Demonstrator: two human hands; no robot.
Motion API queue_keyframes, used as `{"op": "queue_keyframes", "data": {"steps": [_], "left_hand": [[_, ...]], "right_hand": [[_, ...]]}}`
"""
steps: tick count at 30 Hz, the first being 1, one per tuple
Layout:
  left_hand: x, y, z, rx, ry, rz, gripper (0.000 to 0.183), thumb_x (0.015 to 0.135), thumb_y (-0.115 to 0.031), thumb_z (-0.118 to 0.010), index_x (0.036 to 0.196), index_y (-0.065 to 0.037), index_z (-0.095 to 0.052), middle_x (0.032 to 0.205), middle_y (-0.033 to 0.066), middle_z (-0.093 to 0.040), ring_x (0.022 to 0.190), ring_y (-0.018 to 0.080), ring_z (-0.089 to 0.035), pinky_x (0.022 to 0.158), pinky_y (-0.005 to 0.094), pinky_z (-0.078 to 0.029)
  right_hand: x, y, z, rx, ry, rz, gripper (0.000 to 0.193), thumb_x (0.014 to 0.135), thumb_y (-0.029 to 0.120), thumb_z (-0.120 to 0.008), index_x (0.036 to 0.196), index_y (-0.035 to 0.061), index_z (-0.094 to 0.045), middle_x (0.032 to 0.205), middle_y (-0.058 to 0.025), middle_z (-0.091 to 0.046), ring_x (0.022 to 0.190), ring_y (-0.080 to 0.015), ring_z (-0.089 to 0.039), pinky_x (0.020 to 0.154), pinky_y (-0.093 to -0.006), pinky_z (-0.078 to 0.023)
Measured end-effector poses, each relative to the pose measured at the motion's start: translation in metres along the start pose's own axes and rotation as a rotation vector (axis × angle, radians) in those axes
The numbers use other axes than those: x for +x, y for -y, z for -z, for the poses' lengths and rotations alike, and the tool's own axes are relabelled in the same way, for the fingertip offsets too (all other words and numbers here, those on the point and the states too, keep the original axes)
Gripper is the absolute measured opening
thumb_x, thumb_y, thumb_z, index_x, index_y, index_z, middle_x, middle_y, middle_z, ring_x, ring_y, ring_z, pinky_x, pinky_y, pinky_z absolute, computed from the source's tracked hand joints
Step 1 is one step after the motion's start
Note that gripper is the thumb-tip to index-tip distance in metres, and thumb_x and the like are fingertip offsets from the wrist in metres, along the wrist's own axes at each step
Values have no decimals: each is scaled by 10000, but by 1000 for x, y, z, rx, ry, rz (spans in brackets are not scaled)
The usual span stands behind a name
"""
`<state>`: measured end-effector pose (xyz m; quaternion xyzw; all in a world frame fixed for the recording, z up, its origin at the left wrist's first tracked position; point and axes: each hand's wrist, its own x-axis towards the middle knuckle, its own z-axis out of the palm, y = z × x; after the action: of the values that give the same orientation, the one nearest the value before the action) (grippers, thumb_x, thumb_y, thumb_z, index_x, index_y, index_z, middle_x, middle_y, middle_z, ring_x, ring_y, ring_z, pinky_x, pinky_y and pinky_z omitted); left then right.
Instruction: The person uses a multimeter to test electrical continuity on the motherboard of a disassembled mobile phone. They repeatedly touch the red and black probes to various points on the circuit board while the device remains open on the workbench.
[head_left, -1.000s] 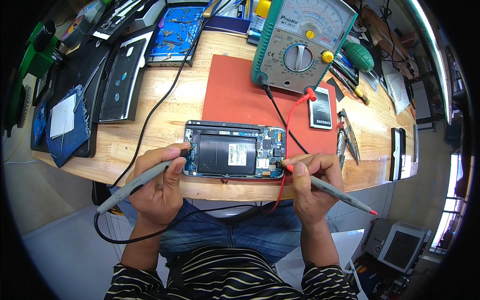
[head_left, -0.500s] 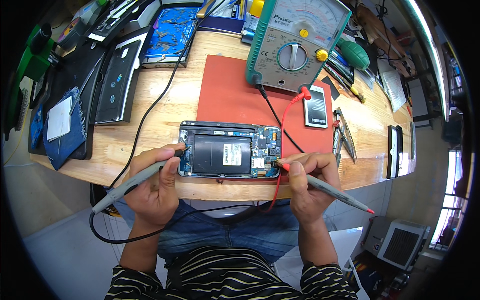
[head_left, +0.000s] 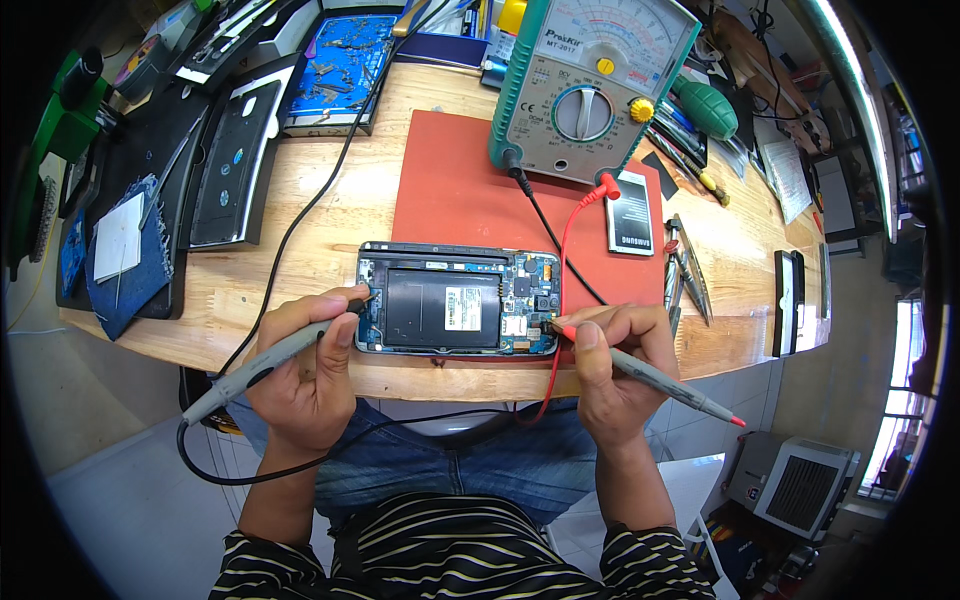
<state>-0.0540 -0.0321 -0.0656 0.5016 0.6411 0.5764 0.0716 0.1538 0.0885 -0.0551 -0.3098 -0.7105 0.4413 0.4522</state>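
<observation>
An opened smartphone [head_left: 430,308] lies lengthwise at the table's near edge, its circuit board showing at both ends around a dark battery bay. My left hand [head_left: 305,375] is closed on a grey test probe [head_left: 262,366] with a black cable, its tip at the phone's left end. Pinched in my right hand [head_left: 622,370] is a second grey probe [head_left: 672,386] with a red collar, its tip at the lower right corner of the board. Both tips are too small to tell exact contact. Beyond the phone, an analog multimeter [head_left: 590,115] with a green case takes the black and red leads.
Under the phone and meter lies a red mat [head_left: 450,180]. A loose phone battery [head_left: 629,222] rests right of the meter, near metal tweezers [head_left: 692,275]. On the left stand a black box [head_left: 235,165], a denim cloth [head_left: 135,275] and a blue tray [head_left: 342,65] of small parts.
Both hands and probes stay almost where they were, with only a slight shift of the view.
</observation>
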Motion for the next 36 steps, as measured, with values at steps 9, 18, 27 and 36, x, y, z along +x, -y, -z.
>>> {"op": "queue_keyframes", "data": {"steps": [9, 18, 27, 36], "left_hand": [[0, -1, 1, 5, 12, 5, 112, 934, -8, -532, 1033, 33, -501, 959, 225, -662, 922, 245, -661, 839, 298, -508], [-1, 3, -1, -35, -25, -19, 165, 900, -2, -591, 1047, 51, -536, 958, 196, -655, 896, 231, -666, 775, 269, -522], [-1, -1, 1, 6, 12, 22, 113, 937, -13, -531, 1036, 31, -498, 958, 225, -662, 929, 244, -659, 843, 301, -508], [0, -1, 0, -16, 1, 17, 117, 934, -11, -534, 1034, 40, -501, 966, 230, -658, 926, 244, -655, 845, 305, -510]], "right_hand": [[0, -1, 1, 1, 3, 4, 166, 870, -12, -606, 833, -6, -444, 707, -106, -589, 704, -182, -651, 659, -284, -552], [0, 0, 1, -18, 12, 13, 164, 869, -12, -607, 830, -7, -449, 712, -115, -602, 705, -178, -654, 658, -279, -552], [0, -1, 0, -14, 1, 25, 166, 864, -13, -607, 829, -4, -445, 703, -110, -593, 698, -183, -650, 666, -295, -556], [-1, 0, 0, -9, -3, 15, 165, 867, -10, -600, 833, -3, -439, 697, -104, -582, 694, -187, -646, 694, -316, -567]]}}
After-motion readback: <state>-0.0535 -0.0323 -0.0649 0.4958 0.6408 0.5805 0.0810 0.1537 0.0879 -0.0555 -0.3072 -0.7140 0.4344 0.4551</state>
